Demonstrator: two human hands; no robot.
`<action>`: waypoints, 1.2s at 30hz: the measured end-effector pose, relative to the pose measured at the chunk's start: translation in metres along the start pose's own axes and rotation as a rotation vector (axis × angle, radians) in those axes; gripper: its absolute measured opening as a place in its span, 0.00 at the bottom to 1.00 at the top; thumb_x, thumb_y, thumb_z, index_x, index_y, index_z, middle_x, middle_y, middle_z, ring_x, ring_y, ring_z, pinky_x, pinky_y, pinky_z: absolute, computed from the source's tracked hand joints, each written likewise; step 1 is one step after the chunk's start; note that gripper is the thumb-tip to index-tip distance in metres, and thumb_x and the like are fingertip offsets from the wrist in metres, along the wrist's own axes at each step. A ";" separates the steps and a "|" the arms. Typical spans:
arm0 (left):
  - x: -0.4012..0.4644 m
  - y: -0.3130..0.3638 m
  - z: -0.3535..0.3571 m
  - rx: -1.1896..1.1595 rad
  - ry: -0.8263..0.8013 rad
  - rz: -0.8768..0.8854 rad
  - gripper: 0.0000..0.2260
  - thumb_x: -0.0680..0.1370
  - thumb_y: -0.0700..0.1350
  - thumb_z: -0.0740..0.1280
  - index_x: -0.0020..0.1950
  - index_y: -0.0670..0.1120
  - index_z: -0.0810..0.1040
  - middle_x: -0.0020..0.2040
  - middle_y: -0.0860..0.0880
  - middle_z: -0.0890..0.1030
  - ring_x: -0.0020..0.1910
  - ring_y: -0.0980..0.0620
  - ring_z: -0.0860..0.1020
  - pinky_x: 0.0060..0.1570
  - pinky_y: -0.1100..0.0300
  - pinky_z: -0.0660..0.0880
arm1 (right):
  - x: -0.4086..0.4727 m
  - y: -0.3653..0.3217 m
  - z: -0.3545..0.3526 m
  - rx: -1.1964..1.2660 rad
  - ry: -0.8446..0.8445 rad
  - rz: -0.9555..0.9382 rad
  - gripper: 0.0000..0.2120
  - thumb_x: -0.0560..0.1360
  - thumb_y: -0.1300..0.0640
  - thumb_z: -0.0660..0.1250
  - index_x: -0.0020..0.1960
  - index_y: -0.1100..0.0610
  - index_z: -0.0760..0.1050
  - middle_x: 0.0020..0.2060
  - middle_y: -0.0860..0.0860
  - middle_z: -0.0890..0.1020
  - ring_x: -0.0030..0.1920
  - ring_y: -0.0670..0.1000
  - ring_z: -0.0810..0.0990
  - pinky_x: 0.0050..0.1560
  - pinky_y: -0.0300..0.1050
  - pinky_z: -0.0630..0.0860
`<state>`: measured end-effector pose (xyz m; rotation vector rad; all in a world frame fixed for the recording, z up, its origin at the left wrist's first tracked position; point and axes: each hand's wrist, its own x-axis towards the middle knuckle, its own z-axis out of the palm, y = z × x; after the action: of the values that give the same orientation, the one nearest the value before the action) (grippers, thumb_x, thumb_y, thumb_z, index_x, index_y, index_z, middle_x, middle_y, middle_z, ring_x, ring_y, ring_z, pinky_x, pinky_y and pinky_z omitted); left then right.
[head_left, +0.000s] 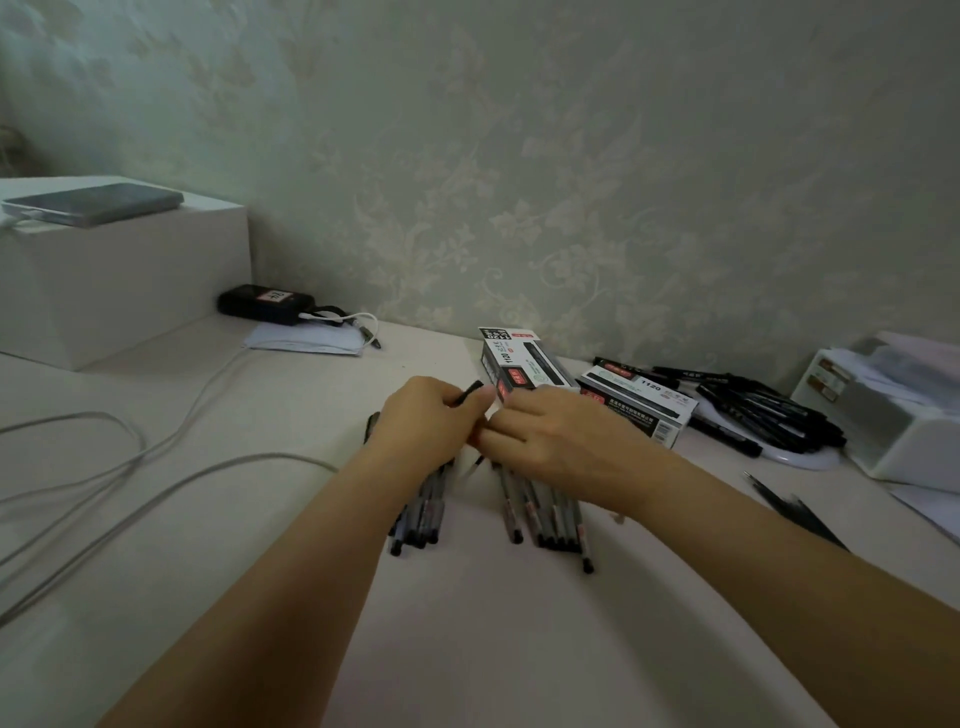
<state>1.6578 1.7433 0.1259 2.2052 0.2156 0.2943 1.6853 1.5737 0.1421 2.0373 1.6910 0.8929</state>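
My left hand (426, 415) grips a thin black pen (470, 391) whose end sticks out past the fingers. My right hand (550, 436) meets it from the right with curled fingers at the same pen; what those fingers pinch is hidden. Under the hands lie two groups of grey-black pens on the table: a left bundle (415, 519) and a right bundle (550, 519). Just behind the hands stand two pen boxes, one (511, 358) at centre and another (644, 402) to its right.
A pile of black pens (769, 410) lies on a white plate at right, beside a white organiser (883, 415). Loose dark refills (789, 506) lie nearer. White cables (130, 467) cross the left side. A white box (119, 280) carries a phone; a black power bank (265, 301) sits by the wall.
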 end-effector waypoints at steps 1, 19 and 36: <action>-0.004 0.005 0.003 -0.097 -0.068 -0.029 0.22 0.77 0.62 0.64 0.37 0.44 0.82 0.35 0.43 0.83 0.27 0.52 0.71 0.32 0.61 0.70 | -0.009 0.001 -0.003 -0.020 0.024 0.064 0.09 0.77 0.67 0.62 0.53 0.59 0.79 0.42 0.53 0.82 0.43 0.54 0.79 0.42 0.50 0.77; -0.048 0.026 0.068 -0.512 -0.349 0.104 0.04 0.76 0.50 0.69 0.49 0.55 0.83 0.42 0.55 0.85 0.38 0.64 0.81 0.42 0.65 0.72 | -0.090 -0.040 -0.012 1.588 0.483 1.391 0.07 0.78 0.56 0.67 0.49 0.59 0.81 0.34 0.51 0.83 0.33 0.47 0.78 0.37 0.38 0.78; -0.046 0.017 0.075 -0.270 -0.300 0.447 0.09 0.80 0.50 0.64 0.55 0.63 0.79 0.38 0.57 0.79 0.33 0.64 0.77 0.34 0.71 0.72 | -0.101 -0.030 -0.007 1.699 0.814 1.479 0.09 0.82 0.57 0.61 0.48 0.60 0.77 0.41 0.56 0.86 0.38 0.48 0.83 0.39 0.38 0.79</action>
<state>1.6361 1.6646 0.0898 1.9762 -0.4617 0.2148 1.6490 1.4826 0.1041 4.8911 0.5300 0.3774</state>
